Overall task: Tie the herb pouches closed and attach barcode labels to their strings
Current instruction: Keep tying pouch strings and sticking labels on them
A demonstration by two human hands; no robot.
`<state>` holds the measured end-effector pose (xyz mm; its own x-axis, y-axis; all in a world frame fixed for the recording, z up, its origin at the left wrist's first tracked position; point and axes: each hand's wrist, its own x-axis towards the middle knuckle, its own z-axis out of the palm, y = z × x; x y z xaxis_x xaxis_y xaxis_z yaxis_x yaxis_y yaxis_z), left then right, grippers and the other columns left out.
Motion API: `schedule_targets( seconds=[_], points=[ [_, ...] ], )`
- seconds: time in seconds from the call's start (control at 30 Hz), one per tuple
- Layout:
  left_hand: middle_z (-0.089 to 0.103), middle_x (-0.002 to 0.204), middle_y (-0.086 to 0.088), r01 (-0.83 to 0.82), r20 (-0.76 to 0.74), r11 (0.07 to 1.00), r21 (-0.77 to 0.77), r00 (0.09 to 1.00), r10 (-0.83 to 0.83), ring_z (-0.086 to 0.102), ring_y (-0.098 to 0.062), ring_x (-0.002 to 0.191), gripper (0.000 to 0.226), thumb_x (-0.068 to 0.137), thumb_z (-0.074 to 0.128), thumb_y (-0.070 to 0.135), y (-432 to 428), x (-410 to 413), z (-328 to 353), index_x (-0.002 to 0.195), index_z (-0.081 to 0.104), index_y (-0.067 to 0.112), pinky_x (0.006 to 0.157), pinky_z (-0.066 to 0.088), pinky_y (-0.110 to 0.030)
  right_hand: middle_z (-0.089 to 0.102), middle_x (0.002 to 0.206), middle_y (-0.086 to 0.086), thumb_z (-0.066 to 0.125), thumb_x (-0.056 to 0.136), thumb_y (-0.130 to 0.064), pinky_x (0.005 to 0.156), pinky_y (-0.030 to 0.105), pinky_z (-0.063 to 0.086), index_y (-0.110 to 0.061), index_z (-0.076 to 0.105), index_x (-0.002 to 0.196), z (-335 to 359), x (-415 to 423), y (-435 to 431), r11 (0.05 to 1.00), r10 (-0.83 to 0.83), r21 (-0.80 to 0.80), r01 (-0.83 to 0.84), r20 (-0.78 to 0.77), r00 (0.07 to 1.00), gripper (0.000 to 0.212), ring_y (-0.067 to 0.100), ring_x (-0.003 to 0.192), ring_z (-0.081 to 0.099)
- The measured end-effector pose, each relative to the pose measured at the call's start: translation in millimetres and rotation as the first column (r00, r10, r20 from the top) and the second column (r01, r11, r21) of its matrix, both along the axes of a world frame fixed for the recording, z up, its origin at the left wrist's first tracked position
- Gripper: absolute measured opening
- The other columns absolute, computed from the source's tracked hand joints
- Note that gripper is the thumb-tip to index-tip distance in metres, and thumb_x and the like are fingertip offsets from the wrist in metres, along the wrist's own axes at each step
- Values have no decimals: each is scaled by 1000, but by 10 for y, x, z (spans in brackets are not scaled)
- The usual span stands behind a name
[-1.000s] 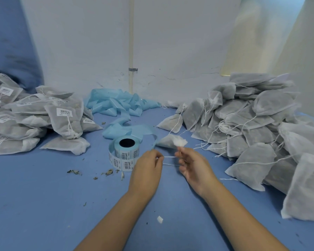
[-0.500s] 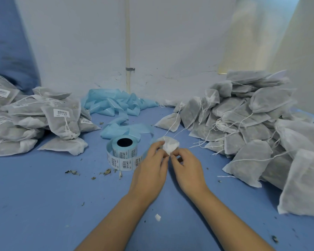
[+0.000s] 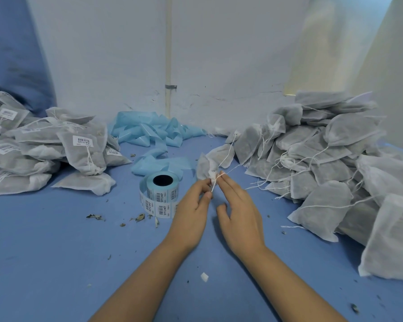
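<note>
nearest, a small white scrap lies on the blue table between the forearms. the left hand pinches the white string between thumb and fingertips, its other fingers curled. the right hand has its fingers extended at the pouch's gathered neck, thumb apart; whether it grips the string i cannot tell. the small herb pouch is held just above the table, beside the roll of barcode labels. dried herb crumbs lie near the roll. farther left sits the labelled pouch pile, right the unlabelled pile, and behind, crumpled blue backing strip.
</note>
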<state>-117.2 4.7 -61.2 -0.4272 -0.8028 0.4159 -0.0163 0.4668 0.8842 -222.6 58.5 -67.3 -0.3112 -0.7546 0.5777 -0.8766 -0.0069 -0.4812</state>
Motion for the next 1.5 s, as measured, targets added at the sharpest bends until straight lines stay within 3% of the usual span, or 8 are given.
schedule_targets(
  seconds=[0.2, 0.4, 0.63, 0.87, 1.03, 1.2, 1.33, 1.5],
  points=[
    [60, 92, -8, 25, 157, 993, -120, 988, -6, 54, -20, 87, 12, 98, 44, 9, 7, -21, -40, 93, 54, 6, 80, 42, -31, 60, 128, -13, 48, 87, -15, 88, 11, 33, -18, 66, 122, -8, 18, 9, 980, 29, -196, -28, 1, 1000, 39, 11, 106, 54],
    [61, 79, -3, 42, 133, 999, 27, 990, -46, 54, -15, 76, 13, 96, 47, 13, -2, -12, -40, 84, 52, 12, 74, 43, -36, 66, 86, -25, 61, 88, -4, 76, 16, 43, -35, 70, 101, -6, -42, -7, 960, 96, -281, 17, 382, 919, 34, 3, 89, 57],
    [65, 81, 0, 22, 66, 996, 83, 997, -27, 65, -16, 69, 16, 101, 39, 21, -19, -22, -67, 88, 48, 18, 66, 45, -31, 73, 82, -18, 73, 81, -11, 69, 7, 43, -35, 73, 77, 56, -55, -21, 955, 162, -289, 64, 692, 704, 24, -5, 75, 63],
    [63, 70, -10, -87, -21, 993, 79, 996, 89, 61, -14, 51, 13, 102, 37, 27, -47, 8, -80, 91, 44, 25, 55, 42, -18, 72, 80, -21, 76, 79, -20, 70, 9, 41, -36, 75, 74, 61, -21, -19, 979, 168, -193, -63, 595, 786, 17, 7, 90, 60],
    [58, 54, 6, -106, 15, 994, -21, 994, 106, 56, -12, 46, 11, 100, 44, 25, -26, 4, -75, 93, 50, 19, 54, 42, -14, 70, 79, -19, 74, 80, -22, 75, 14, 40, -36, 74, 75, 28, 7, -19, 989, 122, -132, -74, 407, 905, 15, 6, 88, 53],
    [63, 55, -2, -4, -31, 999, 45, 999, 6, 56, -13, 45, 10, 99, 47, 19, 35, -4, -55, 91, 53, 17, 53, 44, -15, 65, 78, -16, 73, 79, -15, 71, 11, 39, -28, 67, 70, 19, 28, -18, 993, 76, -111, -27, 458, 886, 17, 7, 84, 55],
    [71, 89, 1, 52, -155, 989, 141, 987, -30, 68, -9, 79, 10, 97, 49, 8, 9, -14, -37, 91, 56, 11, 68, 50, -14, 64, 81, 3, 70, 78, -5, 64, 20, 47, -13, 62, 69, 34, 96, -48, 988, 144, -147, -54, 712, 687, 15, 11, 70, 60],
    [69, 85, 2, 80, -189, 987, 142, 980, -53, 67, -5, 75, 13, 97, 49, 6, -1, -31, -40, 89, 56, 12, 70, 52, -17, 64, 95, 20, 63, 82, -2, 85, 33, 49, -12, 61, 67, 72, 67, -60, 980, 201, -176, -97, 874, 442, 19, 20, 84, 62]
  ],
)
